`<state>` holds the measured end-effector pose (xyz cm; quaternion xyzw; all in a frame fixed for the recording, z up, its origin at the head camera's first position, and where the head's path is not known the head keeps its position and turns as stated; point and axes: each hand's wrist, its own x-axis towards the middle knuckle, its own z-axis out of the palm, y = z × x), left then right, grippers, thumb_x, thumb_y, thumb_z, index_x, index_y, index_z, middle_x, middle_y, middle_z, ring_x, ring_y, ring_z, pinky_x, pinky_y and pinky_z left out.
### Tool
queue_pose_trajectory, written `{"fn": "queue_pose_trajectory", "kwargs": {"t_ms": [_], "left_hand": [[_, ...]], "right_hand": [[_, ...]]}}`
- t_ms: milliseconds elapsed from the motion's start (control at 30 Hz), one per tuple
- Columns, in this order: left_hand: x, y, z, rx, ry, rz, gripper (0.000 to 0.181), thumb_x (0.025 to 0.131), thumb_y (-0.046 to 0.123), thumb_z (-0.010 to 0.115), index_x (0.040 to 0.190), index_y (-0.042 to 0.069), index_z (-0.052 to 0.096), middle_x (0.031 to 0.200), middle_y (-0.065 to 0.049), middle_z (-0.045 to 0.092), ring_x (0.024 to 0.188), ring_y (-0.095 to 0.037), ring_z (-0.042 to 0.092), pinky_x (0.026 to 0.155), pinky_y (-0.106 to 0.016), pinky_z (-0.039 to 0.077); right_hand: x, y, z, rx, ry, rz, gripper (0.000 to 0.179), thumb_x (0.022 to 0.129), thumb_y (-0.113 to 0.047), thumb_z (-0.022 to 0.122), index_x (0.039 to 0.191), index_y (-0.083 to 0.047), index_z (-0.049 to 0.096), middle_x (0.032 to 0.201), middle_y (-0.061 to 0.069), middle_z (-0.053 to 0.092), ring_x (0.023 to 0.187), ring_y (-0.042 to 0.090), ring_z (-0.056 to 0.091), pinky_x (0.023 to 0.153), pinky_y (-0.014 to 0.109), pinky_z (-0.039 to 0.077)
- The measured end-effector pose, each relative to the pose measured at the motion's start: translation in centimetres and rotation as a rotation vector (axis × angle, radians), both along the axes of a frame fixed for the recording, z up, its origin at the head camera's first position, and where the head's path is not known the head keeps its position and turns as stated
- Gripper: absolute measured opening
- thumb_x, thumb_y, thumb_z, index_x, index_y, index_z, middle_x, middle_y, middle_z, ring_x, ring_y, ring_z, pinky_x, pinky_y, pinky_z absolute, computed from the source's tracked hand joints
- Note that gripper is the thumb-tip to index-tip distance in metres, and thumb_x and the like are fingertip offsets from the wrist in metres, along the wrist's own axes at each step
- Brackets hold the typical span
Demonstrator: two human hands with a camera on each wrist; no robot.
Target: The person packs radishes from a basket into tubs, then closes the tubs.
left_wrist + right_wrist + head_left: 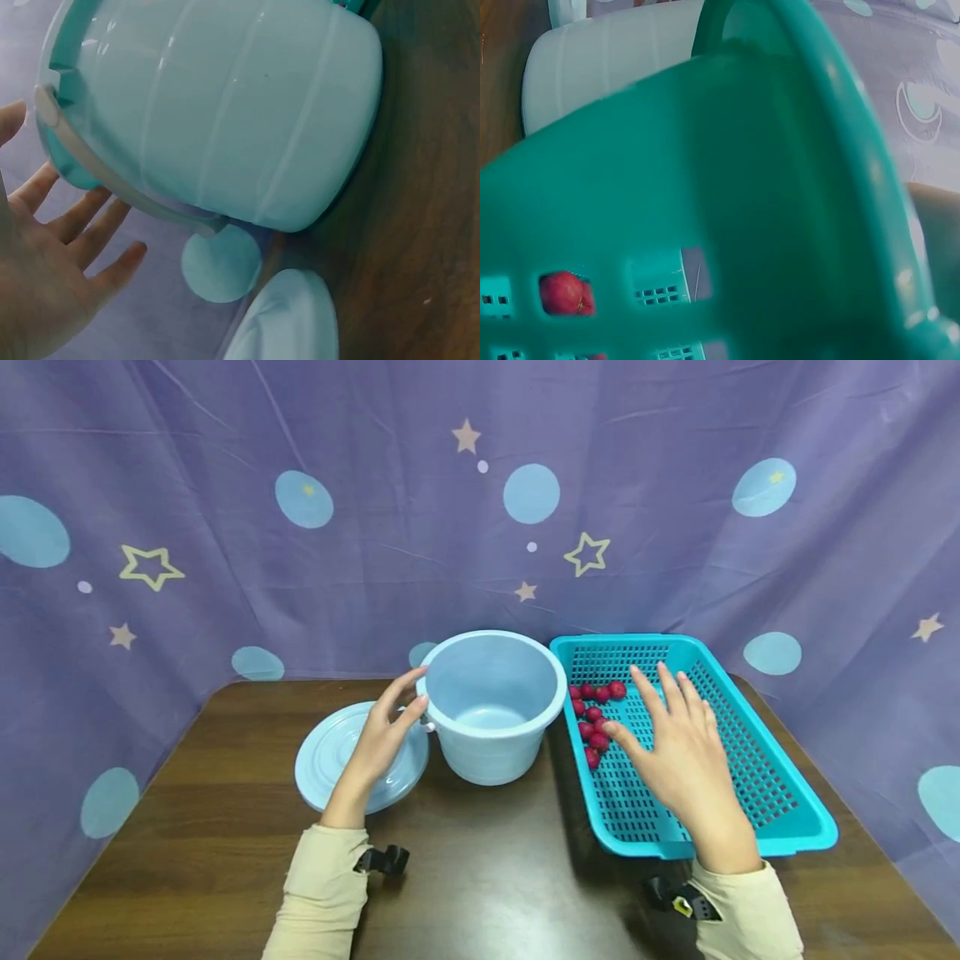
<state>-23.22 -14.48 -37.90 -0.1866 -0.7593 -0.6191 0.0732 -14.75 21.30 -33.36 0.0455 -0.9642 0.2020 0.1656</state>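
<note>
A pale blue bucket (491, 752) stands upright at the back middle of the table. My left hand (381, 735) is at its left rim, thumb and fingers spread apart. In the left wrist view the fingers lie beside the bucket's carrying handle (97, 166), loosely extended. Right of the bucket sits a turquoise perforated basket (615, 845), with several small round red fruits (598, 741) along its left side. Over the basket, my right hand (686, 760) hovers with fingers spread, its thumb tip close to the fruits. The basket wall (615, 172) fills much of the right wrist view.
A round pale blue lid (326, 760) lies on the table left of the bucket, partly behind my left forearm. The brown wooden table (480, 868) ends at a purple curtain (420, 527) patterned with stars and dots. Bucket and basket stand close together.
</note>
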Motion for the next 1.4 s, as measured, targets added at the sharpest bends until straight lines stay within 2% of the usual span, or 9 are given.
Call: {"fn": "queue_pose_trajectory", "kwargs": {"t_ms": [100,300,500,600,800,933,1067,1200,1400], "left_hand": [[-0.1,0.2,-0.3,0.051,-0.022,-0.024,0.046,0.102,0.018,0.054,0.148,0.012,0.045,0.140,-0.019,0.051,0.128,-0.030,0.048,0.106,-0.044,0.035],[-0.3,0.3,-0.5,0.106,-0.029,-0.030,0.047,0.101,0.017,0.055,0.147,0.014,0.044,0.141,-0.020,0.050,0.129,-0.033,0.047,0.106,-0.050,0.036],[-0.5,0.8,-0.5,0.111,-0.035,-0.029,0.048,0.102,0.022,0.053,0.148,0.015,0.042,0.138,-0.019,0.049,0.129,-0.029,0.047,0.109,-0.047,0.032],[-0.6,1.1,-0.5,0.121,-0.039,-0.037,0.049,0.102,0.022,0.052,0.149,0.015,0.040,0.138,-0.019,0.048,0.128,-0.032,0.046,0.109,-0.046,0.032],[-0.8,1.5,-0.7,0.134,-0.036,-0.051,0.050,0.102,0.023,0.052,0.150,0.016,0.038,0.140,-0.019,0.046,0.130,-0.034,0.044,0.110,-0.047,0.030],[-0.6,1.5,-0.9,0.120,-0.040,-0.033,0.049,0.102,0.024,0.053,0.149,0.016,0.040,0.140,-0.018,0.047,0.129,-0.031,0.045,0.109,-0.048,0.031],[-0.1,1.3,-1.2,0.125,-0.054,-0.004,0.048,0.101,0.023,0.055,0.148,0.016,0.043,0.140,-0.017,0.049,0.129,-0.029,0.047,0.108,-0.048,0.033],[-0.1,1.2,-1.3,0.133,-0.056,-0.005,0.048,0.101,0.022,0.055,0.148,0.016,0.043,0.141,-0.017,0.048,0.131,-0.029,0.045,0.109,-0.048,0.033],[-0.2,1.1,-1.3,0.143,-0.047,-0.013,0.048,0.101,0.021,0.055,0.147,0.015,0.043,0.139,-0.018,0.049,0.127,-0.029,0.048,0.103,-0.045,0.038]], "right_hand": [[0.0,0.0,0.0,-0.009,0.006,0.003,0.080,0.095,-0.058,0.055,0.159,-0.024,0.022,0.163,0.016,0.014,0.148,0.041,0.005,0.111,0.069,0.007],[0.0,-0.2,0.1,-0.027,0.000,0.014,0.078,0.095,-0.057,0.055,0.158,-0.021,0.025,0.163,0.017,0.016,0.148,0.042,0.008,0.110,0.071,0.009],[0.3,0.1,0.9,-0.072,-0.029,0.038,0.078,0.096,-0.054,0.057,0.158,-0.021,0.025,0.162,0.017,0.018,0.145,0.048,0.016,0.106,0.073,0.017],[0.4,0.4,1.4,-0.099,-0.030,0.045,0.076,0.096,-0.052,0.058,0.158,-0.021,0.026,0.163,0.016,0.018,0.144,0.049,0.018,0.104,0.075,0.019],[0.6,0.8,2.6,-0.219,-0.017,0.071,0.067,0.099,-0.046,0.057,0.157,-0.024,0.031,0.162,0.011,0.023,0.146,0.041,0.020,0.102,0.074,0.024],[0.4,1.2,3.6,-0.295,-0.070,0.129,0.066,0.099,-0.042,0.058,0.157,-0.023,0.031,0.159,0.016,0.029,0.143,0.044,0.024,0.101,0.074,0.025],[-1.0,1.9,4.9,-0.348,-0.178,0.242,0.064,0.100,-0.039,0.057,0.156,-0.021,0.031,0.157,0.015,0.032,0.140,0.042,0.030,0.103,0.069,0.028],[-3.3,2.5,5.8,-0.352,-0.284,0.379,0.059,0.102,-0.034,0.057,0.154,-0.017,0.036,0.154,0.012,0.037,0.138,0.039,0.035,0.104,0.064,0.033],[-6.8,3.0,5.0,-0.328,-0.391,0.482,0.053,0.102,-0.029,0.056,0.151,-0.013,0.041,0.149,0.015,0.045,0.136,0.037,0.042,0.102,0.059,0.040]]}}
